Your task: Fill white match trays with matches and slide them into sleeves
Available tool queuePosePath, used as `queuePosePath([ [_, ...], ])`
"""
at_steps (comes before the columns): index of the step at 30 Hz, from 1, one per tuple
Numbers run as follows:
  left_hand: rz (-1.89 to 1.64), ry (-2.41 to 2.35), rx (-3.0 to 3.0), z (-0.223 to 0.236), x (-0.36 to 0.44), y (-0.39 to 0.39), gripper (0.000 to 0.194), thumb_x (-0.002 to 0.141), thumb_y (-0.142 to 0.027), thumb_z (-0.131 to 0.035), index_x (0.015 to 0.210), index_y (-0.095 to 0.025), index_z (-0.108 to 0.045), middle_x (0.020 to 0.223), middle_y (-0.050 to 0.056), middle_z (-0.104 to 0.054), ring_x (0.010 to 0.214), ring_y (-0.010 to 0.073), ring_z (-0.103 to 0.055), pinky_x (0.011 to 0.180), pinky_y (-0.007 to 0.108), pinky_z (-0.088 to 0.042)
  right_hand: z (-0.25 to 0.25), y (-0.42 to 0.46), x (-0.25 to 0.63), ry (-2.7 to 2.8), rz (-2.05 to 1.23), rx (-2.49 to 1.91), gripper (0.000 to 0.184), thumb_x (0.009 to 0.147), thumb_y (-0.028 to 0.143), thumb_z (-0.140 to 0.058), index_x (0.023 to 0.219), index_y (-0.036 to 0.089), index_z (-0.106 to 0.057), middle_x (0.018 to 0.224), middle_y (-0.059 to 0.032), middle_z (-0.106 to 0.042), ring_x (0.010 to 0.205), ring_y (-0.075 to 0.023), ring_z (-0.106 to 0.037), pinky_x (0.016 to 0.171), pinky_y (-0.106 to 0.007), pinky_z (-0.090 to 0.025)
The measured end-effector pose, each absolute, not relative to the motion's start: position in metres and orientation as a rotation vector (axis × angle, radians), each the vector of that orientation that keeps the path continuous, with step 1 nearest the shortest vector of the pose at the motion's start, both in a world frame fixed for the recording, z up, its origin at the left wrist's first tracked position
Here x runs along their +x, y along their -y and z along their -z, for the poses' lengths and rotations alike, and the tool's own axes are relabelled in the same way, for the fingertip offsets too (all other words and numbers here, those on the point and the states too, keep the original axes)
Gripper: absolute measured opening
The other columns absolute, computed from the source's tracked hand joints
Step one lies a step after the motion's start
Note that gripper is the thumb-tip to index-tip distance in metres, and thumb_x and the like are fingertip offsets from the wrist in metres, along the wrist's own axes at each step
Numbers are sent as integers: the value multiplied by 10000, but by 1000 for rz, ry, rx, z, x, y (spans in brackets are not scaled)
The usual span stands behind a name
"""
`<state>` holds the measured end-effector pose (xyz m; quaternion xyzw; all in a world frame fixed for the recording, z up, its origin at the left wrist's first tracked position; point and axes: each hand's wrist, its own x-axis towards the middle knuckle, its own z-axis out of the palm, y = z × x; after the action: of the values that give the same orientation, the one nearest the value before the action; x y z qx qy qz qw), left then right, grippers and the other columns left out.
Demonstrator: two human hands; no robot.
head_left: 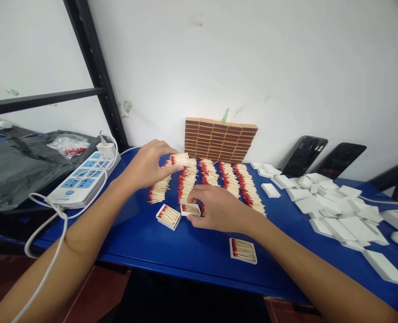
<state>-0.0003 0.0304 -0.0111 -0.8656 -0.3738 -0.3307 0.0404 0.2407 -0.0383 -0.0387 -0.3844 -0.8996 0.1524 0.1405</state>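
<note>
Blue bench (145, 242): left hand (148, 166) pinches a filled match tray (180, 159) over the match rows (215, 177) mid-bench; right hand (219, 208) grips another tray (190, 209) nearer the front edge

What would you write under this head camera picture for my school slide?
Left hand and right hand each hold a small tray of matches over rows of red-tipped matches.

Bright, even, soft-shadowed light; sharp centre, wide-angle bending at edges.

Small workshop: match rows (215, 179), stacked boxes (220, 140)
</note>
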Motion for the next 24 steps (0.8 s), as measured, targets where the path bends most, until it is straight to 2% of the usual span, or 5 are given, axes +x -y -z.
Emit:
queuePosePath([
  [5, 991, 1117, -2603, 14, 0, -33, 369, 901, -500, -722, 1095, -188, -759, 1020, 73, -752, 962, 255, -659, 877, 390, -493, 41, 39, 237, 2612, -500, -992, 113, 877, 271, -699, 959, 196, -713, 951, -26, -686, 862, -179, -616, 763, -313, -460],
  [11, 1014, 1098, -2632, 15, 1, -33, 337, 906, -489, -720, 1082, -204, -762, 1028, 68, -765, 951, 253, -671, 879, 398, -498, 44, 36, 237, 2613, -435, -962, 185, 987, 284, -607, 941, 180, -753, 963, -58, -680, 897, -189, -622, 804, -328, -488],
  [18, 1029, 1077, -2627, 17, 1, -35, 338, 894, -495, -727, 1054, -200, -766, 1007, 67, -763, 928, 249, -672, 853, 388, -496, 49, 33, 236, 2606, -255, -1017, 192, 983, 308, -622, 877, 168, -700, 928, -67, -652, 885, -199, -607, 780, -332, -478],
  [24, 1031, 1100, -2630, 17, 2, -33, 334, 905, -493, -720, 1060, -200, -760, 1009, 59, -767, 940, 246, -674, 860, 386, -497, 59, 26, 238, 2449, -9, -977, 83, 960, 224, -600, 1024, 176, -623, 994, -58, -659, 837, -180, -603, 687, -305, -450],
])
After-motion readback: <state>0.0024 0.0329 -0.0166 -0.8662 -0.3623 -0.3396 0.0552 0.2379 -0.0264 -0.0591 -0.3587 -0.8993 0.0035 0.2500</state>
